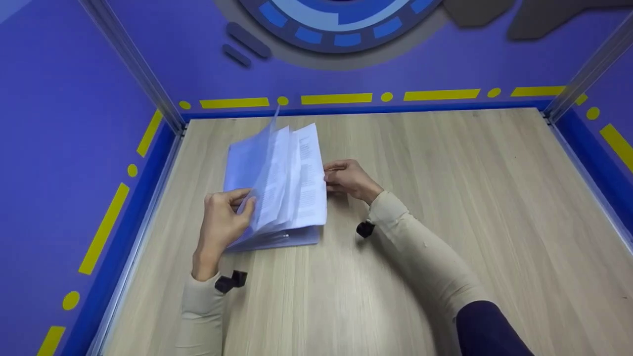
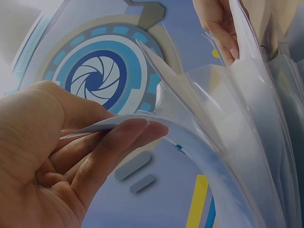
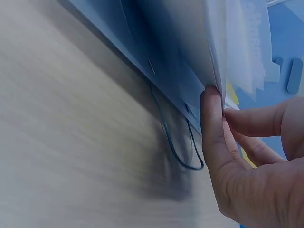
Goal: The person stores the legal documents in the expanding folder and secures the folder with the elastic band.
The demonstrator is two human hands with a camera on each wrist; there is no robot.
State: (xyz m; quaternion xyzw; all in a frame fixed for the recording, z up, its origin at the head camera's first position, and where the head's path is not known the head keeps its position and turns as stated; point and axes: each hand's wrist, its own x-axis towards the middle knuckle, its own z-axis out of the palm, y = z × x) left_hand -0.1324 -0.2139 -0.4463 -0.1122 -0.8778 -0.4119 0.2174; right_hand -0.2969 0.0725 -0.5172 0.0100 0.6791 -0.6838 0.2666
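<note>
A blue display folder (image 1: pixel 243 165) stands open on the table, its clear sleeves (image 1: pixel 266 198) fanned upward with printed sheets (image 1: pixel 309 183) inside. At its left, my left hand (image 1: pixel 224 217) pinches a bent plastic leaf between thumb and fingers, more sleeves curving away beside it in the left wrist view. My right hand (image 1: pixel 353 179) pinches the outer edge of the raised sheets on the right side. Under those sheets, the right wrist view shows the folder's back cover (image 3: pixel 137 61) near the table, with a thin dark elastic loop (image 3: pixel 185 166) hanging from its edge.
The wood-grain table (image 1: pixel 445 163) is bounded by blue printed panels (image 1: pixel 163 59) at the back and sides, with metal rails (image 1: pixel 143 237) along the side edges. Small black wrist devices (image 1: pixel 365 229) sit at both cuffs.
</note>
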